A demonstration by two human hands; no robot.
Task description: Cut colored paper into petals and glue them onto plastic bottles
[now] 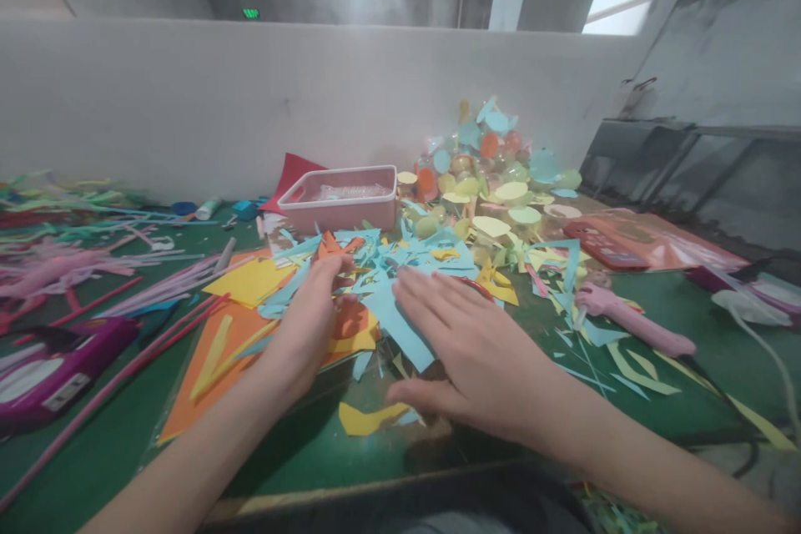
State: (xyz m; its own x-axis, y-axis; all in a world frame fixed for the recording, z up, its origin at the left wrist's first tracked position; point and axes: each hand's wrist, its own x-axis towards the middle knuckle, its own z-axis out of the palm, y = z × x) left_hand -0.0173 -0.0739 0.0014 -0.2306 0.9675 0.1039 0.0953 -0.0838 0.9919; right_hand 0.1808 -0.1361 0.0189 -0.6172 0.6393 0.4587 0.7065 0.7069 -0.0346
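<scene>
The person's two hands reach over a green table point(300, 455), with a heap of light blue paper scraps point(431, 249) lying between them and just beyond their fingertips. The left hand point(313, 313) stands on edge at the near left side of the heap, its palm turned inward and its fingers loosely bent, with no grip on anything visible; some fingers are partly hidden, close to orange and yellow paper. The right hand point(466, 329) is spread palm down, grasping nothing that shows, its fingertips over a broad light blue strip point(400, 324) that slants toward the near edge between the two hands. Its thumb points left, just above a yellow scrap point(370, 419) lying nearer the person. An orange sheet point(191, 388) lies to the left, partly beneath the left forearm, with a yellow sheet point(250, 282) on its far part. Behind the heap sits a pink bin point(366, 217), and to its right rises a pile of round, colored pieces point(491, 163). A pink glue gun point(642, 324) lies well to the right of the right hand.
</scene>
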